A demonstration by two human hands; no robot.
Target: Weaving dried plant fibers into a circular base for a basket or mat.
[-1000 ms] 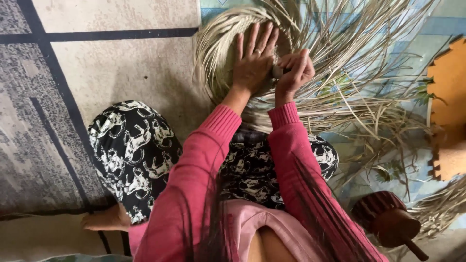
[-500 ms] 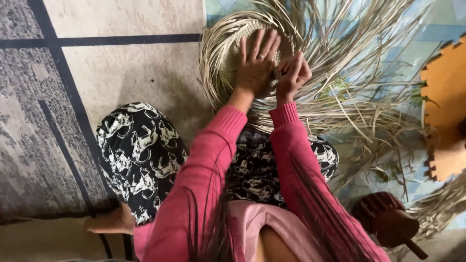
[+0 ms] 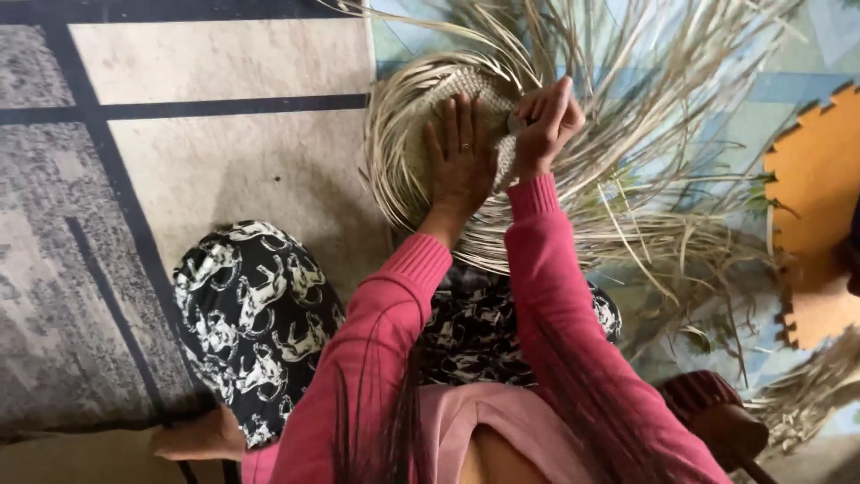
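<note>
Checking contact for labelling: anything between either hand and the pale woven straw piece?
Nothing visible. The left hand lies flat, fingers spread, directly on the round pale woven straw piece. The right hand is closed at its woven edge, apparently pinching strands. Loose dry straw strands fan out to the right, beyond both hands.

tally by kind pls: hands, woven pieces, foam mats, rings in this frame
Hands: 2, left hand flat on the weave, right hand pinching a strand
Woven straw pieces: 1, the round straw piece
Orange foam mats: 1, the orange mat
Rings: 1, the ring on the left hand
Total: 5
</note>
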